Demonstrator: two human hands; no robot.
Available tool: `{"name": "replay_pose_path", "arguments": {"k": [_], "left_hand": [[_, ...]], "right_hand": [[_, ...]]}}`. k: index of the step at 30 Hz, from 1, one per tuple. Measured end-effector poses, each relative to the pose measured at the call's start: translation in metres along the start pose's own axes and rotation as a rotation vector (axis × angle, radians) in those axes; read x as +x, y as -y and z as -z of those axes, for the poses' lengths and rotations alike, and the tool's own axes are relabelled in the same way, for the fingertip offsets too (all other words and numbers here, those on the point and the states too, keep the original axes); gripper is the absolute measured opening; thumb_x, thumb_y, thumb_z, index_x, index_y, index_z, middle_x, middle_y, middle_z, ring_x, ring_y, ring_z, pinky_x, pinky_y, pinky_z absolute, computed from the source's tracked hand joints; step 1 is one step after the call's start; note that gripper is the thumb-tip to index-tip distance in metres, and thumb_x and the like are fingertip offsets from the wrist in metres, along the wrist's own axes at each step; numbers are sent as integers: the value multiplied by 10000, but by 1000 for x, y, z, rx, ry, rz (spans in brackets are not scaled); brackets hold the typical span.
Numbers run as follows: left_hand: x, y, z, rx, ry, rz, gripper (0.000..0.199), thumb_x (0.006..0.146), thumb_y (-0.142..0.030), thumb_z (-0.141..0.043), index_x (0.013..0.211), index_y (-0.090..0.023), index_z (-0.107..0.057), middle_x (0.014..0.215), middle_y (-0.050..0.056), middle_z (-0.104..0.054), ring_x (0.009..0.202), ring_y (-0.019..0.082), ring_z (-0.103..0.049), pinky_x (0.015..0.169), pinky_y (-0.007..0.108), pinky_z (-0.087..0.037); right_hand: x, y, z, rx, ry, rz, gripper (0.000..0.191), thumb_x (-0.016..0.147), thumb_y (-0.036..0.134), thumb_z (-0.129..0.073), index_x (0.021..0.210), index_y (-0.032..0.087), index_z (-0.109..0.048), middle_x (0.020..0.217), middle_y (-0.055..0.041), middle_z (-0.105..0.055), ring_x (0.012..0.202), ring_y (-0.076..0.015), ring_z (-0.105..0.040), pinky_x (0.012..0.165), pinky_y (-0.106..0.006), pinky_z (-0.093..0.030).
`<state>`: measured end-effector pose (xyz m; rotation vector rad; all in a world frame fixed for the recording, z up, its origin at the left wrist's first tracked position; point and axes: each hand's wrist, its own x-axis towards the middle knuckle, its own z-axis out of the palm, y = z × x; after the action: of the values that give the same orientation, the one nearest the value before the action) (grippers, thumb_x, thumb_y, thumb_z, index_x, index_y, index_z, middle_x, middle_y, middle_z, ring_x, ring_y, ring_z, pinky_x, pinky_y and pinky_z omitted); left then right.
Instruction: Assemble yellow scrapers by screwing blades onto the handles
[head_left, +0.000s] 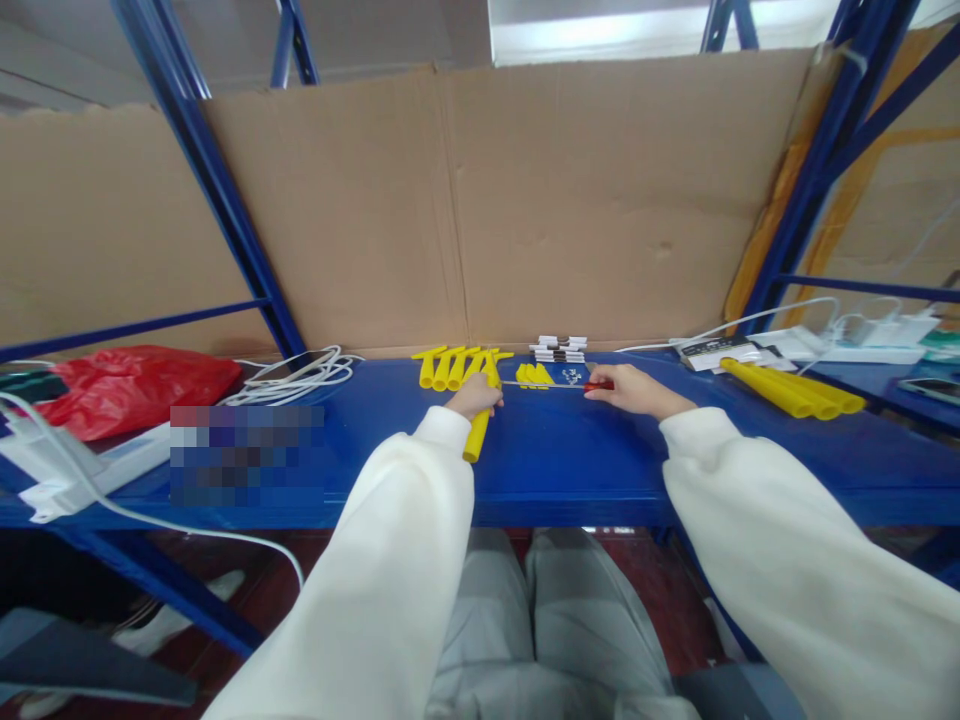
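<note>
My left hand (478,397) is closed around a yellow T-shaped plastic piece (475,438), whose tube end points toward me. A screwdriver (598,385) with a red handle and a thin shaft is gripped in my right hand (634,388). Its shaft runs left to the upper part of the yellow piece; the tip's exact contact is too small to make out. Beyond my left hand stands a row of several similar yellow T-shaped pieces (448,370). Small yellow parts (534,375) and a scatter of tiny metal bits, perhaps screws (571,377), lie between my hands.
White and dark strips (559,348) are stacked at the back by the cardboard wall (540,200). Yellow tubes (791,390) lie at the right. On the left are a red plastic bag (146,388), coiled white cable (319,375) and a power strip (105,470).
</note>
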<state>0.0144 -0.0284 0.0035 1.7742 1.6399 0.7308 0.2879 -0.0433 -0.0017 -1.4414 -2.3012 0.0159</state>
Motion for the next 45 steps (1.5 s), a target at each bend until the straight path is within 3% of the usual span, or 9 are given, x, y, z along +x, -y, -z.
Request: {"name": "replay_pose_path", "arguments": {"k": [7,14,22,31,34,38,45], "left_hand": [[0,0,0,-10,6,1,275,761,-32,-511,956,-101,-693,751,68,-652,631,161,-636,573,241,-492],[-6,-3,2,-1,-6,-4,292,740,-31,-512,953,-88,-703,791,88,-669,683,197,-666,636,280,-516],[-5,-2,3,9,-9,-11,232,732,-45,-531,847,-126,-715,685,56,-630,668,184,-650,626,257,-513],[-6,-4,3,36,-8,-15,254,744,-31,-505,845,-118,-721,746,79,-662,700,196,-672,708,295,-537],[-8,-5,3,24,-21,-5,239,750,-32,-514,853,-121,-711,739,69,-657,686,187,-668,708,292,-537],[-9,-5,3,21,-19,4,220,761,-38,-513,854,-106,-700,750,73,-652,685,191,-667,704,298,-536],[-9,-5,3,20,-13,0,220,759,-40,-516,861,-110,-698,749,69,-645,690,190,-664,662,277,-522]], "right_hand": [[2,-3,-3,18,61,-28,168,861,357,-549,806,214,-618,796,-67,-697,728,-201,-626,659,-294,-446],[1,-5,-7,114,42,-54,173,742,337,-669,829,216,-579,808,-40,-689,752,-200,-624,656,-287,-466],[1,1,-2,63,88,-10,202,820,382,-565,757,204,-635,757,-65,-686,729,-211,-614,658,-301,-455],[0,3,-1,38,127,10,339,899,457,-471,790,208,-673,735,-69,-696,680,-207,-620,615,-298,-449],[0,3,-3,75,135,-2,278,865,451,-534,802,205,-646,772,-68,-697,699,-204,-621,630,-296,-457],[0,3,-6,113,52,-51,180,766,356,-649,837,211,-569,816,-49,-679,707,-193,-609,640,-288,-458],[-1,4,-3,81,78,-35,119,813,323,-598,788,212,-564,826,-62,-685,730,-199,-619,676,-294,-452]]}}
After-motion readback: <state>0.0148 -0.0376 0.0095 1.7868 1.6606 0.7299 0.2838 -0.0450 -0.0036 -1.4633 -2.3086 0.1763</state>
